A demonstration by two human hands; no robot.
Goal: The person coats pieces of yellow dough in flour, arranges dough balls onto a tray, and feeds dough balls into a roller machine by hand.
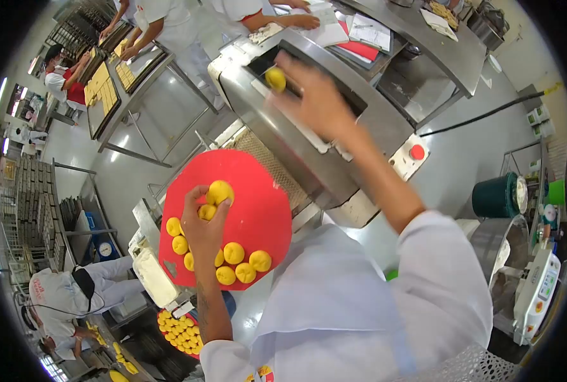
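A red round board (258,216) lies beside the metal machine (264,134), with several yellow dough balls (234,253) along its lower and left parts. Above the board, my left hand (204,223) has its fingers wrapped round a yellow dough ball (220,191); a second ball shows beneath it between thumb and fingers. My right hand (312,95) is blurred by motion over the machine's dark opening. One yellow dough ball (275,79) is between its thumb and fingers.
A red button (416,152) sits on the machine's right corner. People work at metal tables (134,95) at upper left and beside papers (369,32) at the top. Lower left, a tray (180,331) holds many yellow balls. A green bin (495,195) stands at right.
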